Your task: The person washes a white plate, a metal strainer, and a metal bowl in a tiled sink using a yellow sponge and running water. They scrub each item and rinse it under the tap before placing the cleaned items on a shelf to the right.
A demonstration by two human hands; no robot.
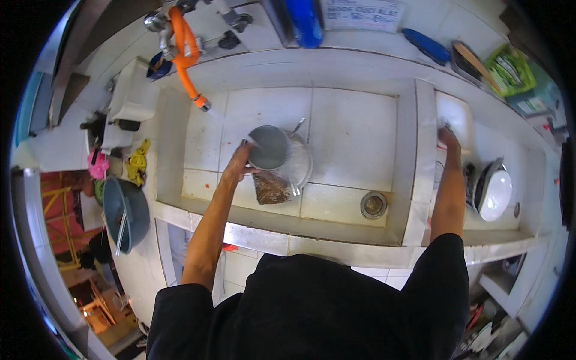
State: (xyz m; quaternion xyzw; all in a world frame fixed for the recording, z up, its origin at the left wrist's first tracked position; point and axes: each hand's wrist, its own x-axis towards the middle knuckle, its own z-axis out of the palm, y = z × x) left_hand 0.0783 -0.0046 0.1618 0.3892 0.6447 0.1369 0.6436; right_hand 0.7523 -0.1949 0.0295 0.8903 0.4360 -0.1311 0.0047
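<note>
A round metal pot [269,148] is gripped at its left side by my left hand [239,163], over the large tiled sink [351,139]. A stream of water from the orange hose [182,67] runs into it. Just beneath and to its right, a clear, shiny lid or dish [299,159] lies with a metal utensil handle [298,126] poking out. A brown-stained flat piece [272,189] rests below the pot. Across the divider, my right hand [447,137] reaches to the near-left side of a white rectangular tub [455,114]; its fingers are too small and blurred to read.
The tiled divider [420,144] separates both basins. White dishes [496,195] stand in the right basin. A drain [373,205] lies at lower right of the large sink. On the left counter are a grey-blue basin [130,216] and a yellow cloth [137,163]. A green basket [510,69] sits back right.
</note>
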